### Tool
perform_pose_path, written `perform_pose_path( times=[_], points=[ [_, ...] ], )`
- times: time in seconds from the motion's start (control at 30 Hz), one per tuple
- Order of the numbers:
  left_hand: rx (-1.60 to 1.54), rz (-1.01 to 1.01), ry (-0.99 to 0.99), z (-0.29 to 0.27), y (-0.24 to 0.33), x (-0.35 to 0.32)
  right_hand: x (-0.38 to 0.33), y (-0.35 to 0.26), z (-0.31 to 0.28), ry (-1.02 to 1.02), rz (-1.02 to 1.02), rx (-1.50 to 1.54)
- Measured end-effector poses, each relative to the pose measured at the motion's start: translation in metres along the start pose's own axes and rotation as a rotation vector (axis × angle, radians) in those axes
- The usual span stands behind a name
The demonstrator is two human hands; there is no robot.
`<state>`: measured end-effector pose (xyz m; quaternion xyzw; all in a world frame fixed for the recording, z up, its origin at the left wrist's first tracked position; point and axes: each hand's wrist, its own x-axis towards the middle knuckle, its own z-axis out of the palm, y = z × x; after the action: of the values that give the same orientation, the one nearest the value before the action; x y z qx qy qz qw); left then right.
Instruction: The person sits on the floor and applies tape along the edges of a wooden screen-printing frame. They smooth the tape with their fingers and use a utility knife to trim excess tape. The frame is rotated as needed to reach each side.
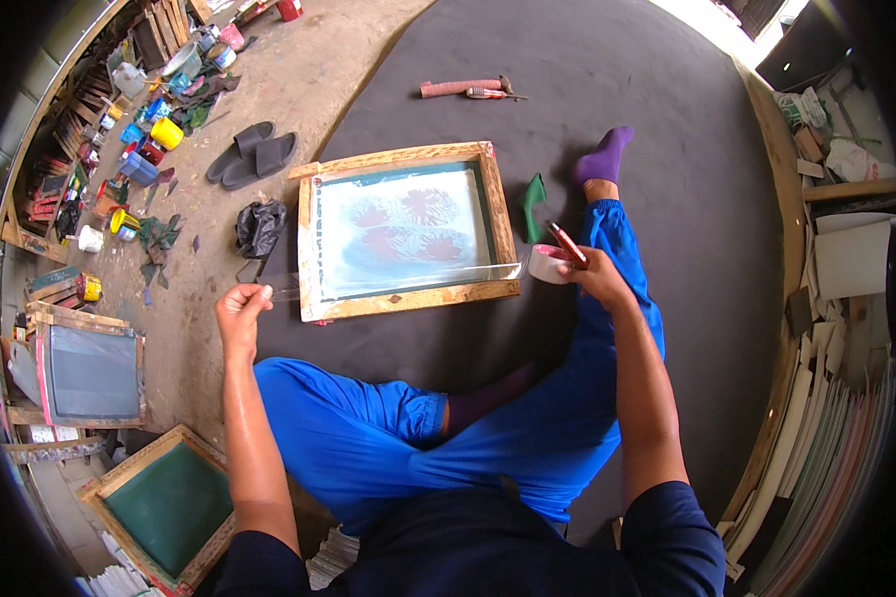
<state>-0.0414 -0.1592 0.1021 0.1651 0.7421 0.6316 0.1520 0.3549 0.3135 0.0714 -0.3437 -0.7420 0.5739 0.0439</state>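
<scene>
Pinching end of clear tape (428, 278) in left hand (241, 316), grasping tape roll (544, 266) and slim red tool (567, 244) in right hand (599, 281); stretched across near side of wooden frame (403, 298); probably light, limp, sticky, quick to crease; best taken by extreme end and roll's rim

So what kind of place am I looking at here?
Most likely a screen-printing workshop: a wood-framed screen with a pale pattern lies on the dark surface, a green framed screen sits lower left, and colorful tubs clutter the floor.
</scene>
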Motion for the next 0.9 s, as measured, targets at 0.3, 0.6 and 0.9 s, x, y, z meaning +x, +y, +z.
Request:
perform_pose_path(
  times=[0.3,0.6,0.9],
  points=[
    [0.037,-0.050,0.073,-0.071,0.039,0.023,0.027,0.028,-0.059,0.047,0.003,0.219],
    [0.272,0.021,0.058,-0.045,0.110,0.008,0.135,0.091,-0.021,0.505,-0.003,-0.113],
    [0.129,0.084,-0.006,0.033,0.138,-0.023,0.132,0.061,0.057,0.582,-0.168,-0.465]
  ],
)
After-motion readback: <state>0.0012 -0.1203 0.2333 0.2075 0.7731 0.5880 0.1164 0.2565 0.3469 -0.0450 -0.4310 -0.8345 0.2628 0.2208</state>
